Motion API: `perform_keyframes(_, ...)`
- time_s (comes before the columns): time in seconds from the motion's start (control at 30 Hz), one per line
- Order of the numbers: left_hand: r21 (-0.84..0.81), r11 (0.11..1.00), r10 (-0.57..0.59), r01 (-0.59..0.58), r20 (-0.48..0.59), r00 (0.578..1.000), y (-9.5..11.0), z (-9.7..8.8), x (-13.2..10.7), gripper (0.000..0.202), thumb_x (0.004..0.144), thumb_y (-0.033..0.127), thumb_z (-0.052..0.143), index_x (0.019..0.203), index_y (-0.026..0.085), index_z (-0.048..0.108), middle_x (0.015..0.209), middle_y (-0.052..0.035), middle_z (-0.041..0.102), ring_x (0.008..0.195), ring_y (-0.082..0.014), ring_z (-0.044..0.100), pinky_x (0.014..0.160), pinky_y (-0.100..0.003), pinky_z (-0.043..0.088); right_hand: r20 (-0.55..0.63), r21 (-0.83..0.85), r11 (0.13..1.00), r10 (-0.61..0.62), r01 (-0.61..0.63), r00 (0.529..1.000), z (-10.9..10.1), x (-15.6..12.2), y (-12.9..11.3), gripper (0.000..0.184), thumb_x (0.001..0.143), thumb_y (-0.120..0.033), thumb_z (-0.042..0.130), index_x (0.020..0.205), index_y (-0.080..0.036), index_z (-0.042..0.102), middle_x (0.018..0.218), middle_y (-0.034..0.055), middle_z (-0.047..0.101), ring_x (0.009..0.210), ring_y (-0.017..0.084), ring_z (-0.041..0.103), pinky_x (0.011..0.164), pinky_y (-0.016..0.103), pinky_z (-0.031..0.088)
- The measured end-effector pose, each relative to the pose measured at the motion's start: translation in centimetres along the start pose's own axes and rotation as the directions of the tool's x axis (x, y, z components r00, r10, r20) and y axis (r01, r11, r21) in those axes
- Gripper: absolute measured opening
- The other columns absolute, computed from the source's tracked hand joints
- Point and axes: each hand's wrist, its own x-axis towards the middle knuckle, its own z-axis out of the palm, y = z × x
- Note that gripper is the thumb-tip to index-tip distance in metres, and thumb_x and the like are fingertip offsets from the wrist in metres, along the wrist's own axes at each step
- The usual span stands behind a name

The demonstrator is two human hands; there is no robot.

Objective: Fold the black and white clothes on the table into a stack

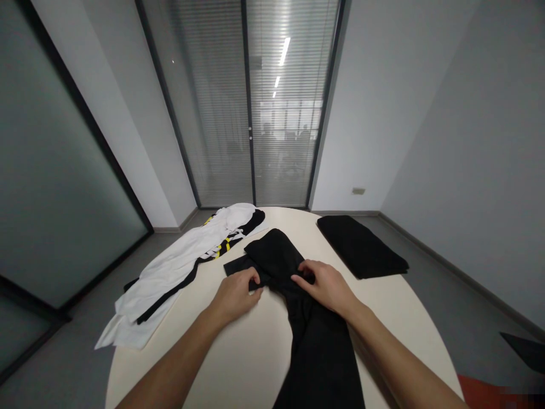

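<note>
Touching a long black cloth (326, 349) with both hands, on the table (238, 363) between white clothes (181, 258) and a folded black cloth (360, 245). At the edge with the left hand (236, 292), thumb and finger bent, a little apart. On top with the right hand (327, 284), thumb and finger spread a bit. Hard to tell if pinching cloth in either grip.

black garment (323, 352), creased, far end folded over, on pale table (242, 358)
</note>
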Motion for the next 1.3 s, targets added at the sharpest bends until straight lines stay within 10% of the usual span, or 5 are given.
perform_keyframes(0.33,-0.058,0.882,0.407,-0.468,-0.409,0.817,2.0,0.2,-0.4,0.011,0.096,0.018,0.059,0.106,0.023,0.061,0.096,-0.002,0.072,0.089,-0.0172,0.068,0.08,-0.03,0.054,-0.016,0.013,0.957,-0.29,0.29,0.957,1.2,-0.8,-4.7,0.039,0.093,-0.038,0.063,0.13,-0.026,0.063,0.105,0.0079,0.071,0.098,0.026,0.063,0.085,0.041,0.047)
perform_keyframes(0.5,-0.071,0.876,0.412,-0.477,-0.406,0.816,2.6,1.3,-0.6,0.037,0.096,0.022,0.06,0.132,0.022,0.05,0.132,-0.0111,0.064,0.122,-0.0227,0.06,0.103,-0.042,0.052,-0.141,0.391,0.92,0.036,0.022,0.989,0.6,-0.1,-1.8,0.023,0.095,-0.025,0.048,0.109,-0.024,0.066,0.101,0.004,0.074,0.091,0.022,0.067,0.083,0.036,0.05)
perform_keyframes(0.87,-0.194,0.896,0.436,-0.4,0.208,0.876,2.9,2.9,-1.6,0.062,0.102,0.04,0.045,0.16,0.031,0.022,0.166,-0.0074,0.022,0.154,-0.0275,0.018,0.123,-0.057,0.023,-0.495,0.787,0.615,0.674,-0.044,0.549,-1.8,0.2,9.4,0.05,0.077,-0.036,0.065,0.124,-0.019,0.069,0.123,0.0108,0.07,0.114,0.028,0.065,0.103,0.046,0.049)
perform_keyframes(1.13,-0.215,0.829,0.559,-0.517,0.28,0.78,5.1,2.2,-2.2,0.057,0.102,0.03,0.042,0.157,0.031,0.029,0.155,-0.0062,0.046,0.149,-0.0245,0.034,0.123,-0.053,0.024,-0.637,0.444,0.876,0.458,-0.19,0.621,-2.0,0.5,10.0,0.045,0.086,-0.029,0.044,0.12,-0.017,0.071,0.139,0.0125,0.06,0.133,0.029,0.05,0.117,0.053,0.033)
perform_keyframes(1.3,-0.163,0.839,0.544,-0.519,0.294,0.786,5.2,2.4,-2.2,0.054,0.101,0.033,0.046,0.154,0.029,0.036,0.162,-0.0089,0.034,0.15,-0.0269,0.03,0.122,-0.054,0.025,-0.513,0.123,0.99,0.127,-0.074,0.849,-2.6,0.3,5.4,0.039,0.093,-0.029,0.04,0.113,-0.021,0.074,0.117,0.0098,0.072,0.124,0.027,0.056,0.109,0.047,0.04)
